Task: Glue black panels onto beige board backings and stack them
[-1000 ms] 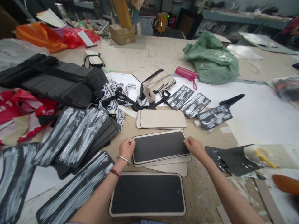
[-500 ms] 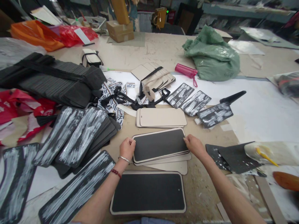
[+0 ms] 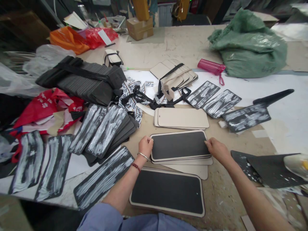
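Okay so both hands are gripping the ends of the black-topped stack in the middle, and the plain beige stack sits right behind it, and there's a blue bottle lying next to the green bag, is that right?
Nearly. The bottle beside the green bag is pink, not blue, as the head view shows. The rest holds: the left hand and right hand are at the two ends of the black-topped stack, with the beige stack just behind it.

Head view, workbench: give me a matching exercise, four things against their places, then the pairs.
Things:
1. left hand
2. right hand
3. green plastic bag
4. pink bottle

Places:
A. far right of the table
B. right end of the stacked black panel
C. just left of the green bag
D. left end of the stacked black panel

Pairs: 1-D, 2-B, 3-A, 4-C
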Tool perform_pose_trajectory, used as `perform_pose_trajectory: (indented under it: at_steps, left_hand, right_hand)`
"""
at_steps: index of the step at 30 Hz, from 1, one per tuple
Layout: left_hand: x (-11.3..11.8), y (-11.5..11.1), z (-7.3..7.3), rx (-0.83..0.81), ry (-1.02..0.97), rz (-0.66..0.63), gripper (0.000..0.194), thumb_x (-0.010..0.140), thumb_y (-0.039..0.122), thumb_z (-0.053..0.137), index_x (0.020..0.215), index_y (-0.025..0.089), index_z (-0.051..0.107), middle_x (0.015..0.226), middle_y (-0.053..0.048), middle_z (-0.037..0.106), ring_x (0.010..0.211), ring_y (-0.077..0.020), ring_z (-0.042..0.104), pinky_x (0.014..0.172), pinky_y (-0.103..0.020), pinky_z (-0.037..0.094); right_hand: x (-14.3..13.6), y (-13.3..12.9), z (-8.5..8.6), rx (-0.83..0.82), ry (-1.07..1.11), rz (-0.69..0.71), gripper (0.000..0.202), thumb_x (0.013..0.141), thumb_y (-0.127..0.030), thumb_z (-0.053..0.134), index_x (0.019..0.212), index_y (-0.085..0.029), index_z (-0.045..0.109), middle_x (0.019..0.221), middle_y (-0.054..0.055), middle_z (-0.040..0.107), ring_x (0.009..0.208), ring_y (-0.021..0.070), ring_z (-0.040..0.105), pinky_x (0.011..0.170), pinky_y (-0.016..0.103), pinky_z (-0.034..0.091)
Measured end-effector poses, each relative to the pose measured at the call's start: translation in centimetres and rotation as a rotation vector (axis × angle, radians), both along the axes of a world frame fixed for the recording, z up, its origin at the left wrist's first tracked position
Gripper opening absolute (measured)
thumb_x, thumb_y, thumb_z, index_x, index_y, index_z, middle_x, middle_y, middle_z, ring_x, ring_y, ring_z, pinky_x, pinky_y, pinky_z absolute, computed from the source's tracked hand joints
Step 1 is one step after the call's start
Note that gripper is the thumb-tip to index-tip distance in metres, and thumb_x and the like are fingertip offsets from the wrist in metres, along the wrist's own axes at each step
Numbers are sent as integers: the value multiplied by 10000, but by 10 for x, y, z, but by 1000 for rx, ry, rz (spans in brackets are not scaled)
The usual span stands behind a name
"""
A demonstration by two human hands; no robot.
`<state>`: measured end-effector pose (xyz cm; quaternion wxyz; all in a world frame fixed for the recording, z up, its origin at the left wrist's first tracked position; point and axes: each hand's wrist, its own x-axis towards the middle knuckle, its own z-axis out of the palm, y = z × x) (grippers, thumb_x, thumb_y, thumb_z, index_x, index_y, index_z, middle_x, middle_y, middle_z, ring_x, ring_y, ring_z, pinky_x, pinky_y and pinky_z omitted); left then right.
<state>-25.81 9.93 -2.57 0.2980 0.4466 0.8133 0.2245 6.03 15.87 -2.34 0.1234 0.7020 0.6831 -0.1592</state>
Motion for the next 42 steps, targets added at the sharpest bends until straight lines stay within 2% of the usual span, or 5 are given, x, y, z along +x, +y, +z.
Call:
perform_pose_trajectory:
  at_steps: [17, 20, 24, 36, 42]
  left_hand:
    - [-4, 1, 5, -54, 44, 0, 177, 687, 287, 506, 541, 194, 474, 549, 13, 546, 570, -136, 520, 581, -235, 364]
    - [-3, -3, 3, -35, 97, 9, 130, 707, 309, 497, 657, 189, 502, 570, 16, 531, 572, -140, 517, 585, -242, 375]
    - [-3, -8, -1, 40, 164, -71, 207, 743, 297, 459, 876, 165, 547, 679, -25, 555, 735, -180, 544, 690, -274, 412]
    - [-4, -22, -12, 281, 185, -152, 303, 768, 158, 381, 979, 130, 598, 921, -111, 614, 889, -210, 530, 855, -378, 414]
    - [0, -22, -8, 269, 70, -19, 235, 743, 174, 427, 910, 151, 590, 835, -76, 585, 832, -192, 537, 780, -357, 454]
  right_hand:
    - [-4, -3, 5, 41, 78, -117, 194, 833, -329, 429, 798, -157, 512, 727, 73, 598, 682, 166, 552, 583, 238, 321]
    - [-1, -4, 2, 98, 143, -171, 221, 808, -341, 471, 889, -140, 517, 826, 84, 596, 740, 168, 553, 608, 238, 342]
    - [1, -5, 0, 134, 229, -154, 228, 798, -308, 487, 948, -146, 543, 902, 87, 585, 826, 171, 542, 685, 244, 359]
    - [-6, -7, 2, 166, 149, -105, 224, 809, -285, 459, 920, -138, 586, 887, 100, 593, 845, 196, 534, 706, 268, 367]
    - [-10, -9, 2, 160, 128, -148, 241, 826, -300, 436, 948, -144, 574, 932, 100, 577, 878, 198, 533, 700, 269, 371]
